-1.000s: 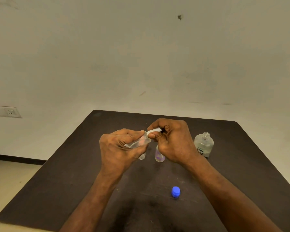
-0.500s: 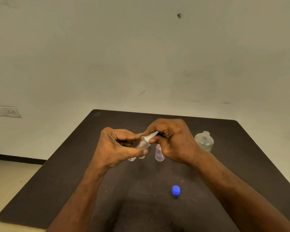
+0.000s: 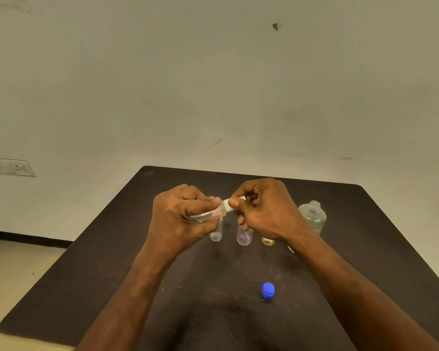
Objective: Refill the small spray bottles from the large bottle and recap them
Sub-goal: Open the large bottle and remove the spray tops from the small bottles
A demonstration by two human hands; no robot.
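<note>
My left hand (image 3: 185, 216) grips a small clear spray bottle (image 3: 208, 214), held nearly sideways above the dark table (image 3: 91, 274). My right hand (image 3: 264, 211) pinches the bottle's white spray cap (image 3: 232, 201) at its neck. Below the hands stand three small bottles in a row: a clear one (image 3: 216, 234), one with purple flecks (image 3: 244, 236) and a yellowish one (image 3: 268, 241), all partly hidden. The large clear bottle (image 3: 312, 216) stands uncapped to the right. Its blue cap (image 3: 268, 290) lies nearer to me on the table.
The table's far edge meets a plain wall. A wall socket (image 3: 12, 167) sits low on the left, and pale floor (image 3: 15, 272) shows beside the table's left edge.
Both hands stayed together over the small bottles, working the white cap at the held bottle's neck. The left hand's grip turned, tilting the bottle flatter.
</note>
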